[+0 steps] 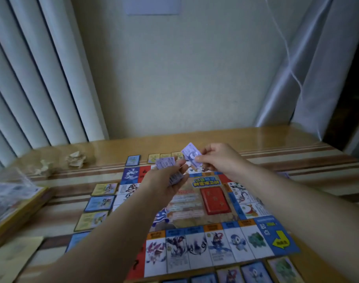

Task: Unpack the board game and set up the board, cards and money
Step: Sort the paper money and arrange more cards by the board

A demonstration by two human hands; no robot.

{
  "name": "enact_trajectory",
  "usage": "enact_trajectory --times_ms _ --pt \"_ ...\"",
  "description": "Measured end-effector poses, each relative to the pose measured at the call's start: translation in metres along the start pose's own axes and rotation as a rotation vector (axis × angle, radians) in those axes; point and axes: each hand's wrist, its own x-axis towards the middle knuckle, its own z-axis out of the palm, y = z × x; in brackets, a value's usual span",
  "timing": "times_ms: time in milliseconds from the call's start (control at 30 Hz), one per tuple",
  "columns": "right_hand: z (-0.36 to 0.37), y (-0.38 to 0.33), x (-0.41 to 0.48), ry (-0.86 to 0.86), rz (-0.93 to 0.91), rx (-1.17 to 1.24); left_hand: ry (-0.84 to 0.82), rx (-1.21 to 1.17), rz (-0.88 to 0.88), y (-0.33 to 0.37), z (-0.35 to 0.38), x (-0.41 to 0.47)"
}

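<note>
The game board [254, 242] lies unfolded on the wooden table, with a red card deck [215, 200] in its centre. Property cards line its left side [100, 203], far side [165, 157] and near side [254, 272]. My left hand [166, 182] holds a small stack of purple paper money [165, 163] above the board's far part. My right hand [219, 159] pinches a single purple note [190, 155] just to the right of that stack.
The yellow game box [17, 211] with a clear plastic bag on it sits at the left table edge. Crumpled paper scraps [76, 159] lie at the far left. A pale envelope-like sheet [15, 256] lies near left. Blinds, wall and curtain stand behind the table.
</note>
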Motion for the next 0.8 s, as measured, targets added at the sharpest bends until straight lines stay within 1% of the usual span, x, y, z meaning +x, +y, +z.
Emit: enact_trajectory --times_ms 67,133,200,300,367,467,633,700,800 --pt "0.005 0.000 0.026 0.116 -0.031 -0.044 0.013 -0.014 0.014 0.014 -0.014 0.003" --pt "0.011 -0.001 0.054 0.159 -0.039 -0.066 0.038 -0.023 0.011 0.029 -0.029 0.010" --pt "0.020 0.000 0.083 0.146 -0.039 -0.123 0.065 -0.047 -0.004 0.043 -0.042 0.020" --pt "0.036 0.002 0.124 0.130 -0.069 -0.382 0.092 -0.078 -0.022 0.060 -0.056 0.039" --pt "0.045 0.005 0.149 0.148 -0.096 -0.533 0.104 -0.093 -0.030 0.068 -0.064 0.050" --pt "0.058 0.017 0.182 0.135 -0.115 -0.675 0.110 -0.097 -0.012 0.078 -0.075 0.066" --pt "0.070 0.040 0.209 0.053 -0.120 -0.881 0.108 -0.091 -0.005 0.085 -0.090 0.081" --pt "0.071 0.043 0.214 0.090 -0.131 -0.941 0.105 -0.083 -0.012 0.083 -0.093 0.083" --pt "0.065 0.041 0.216 0.214 -0.205 -1.038 0.097 -0.050 -0.018 0.081 -0.096 0.082"
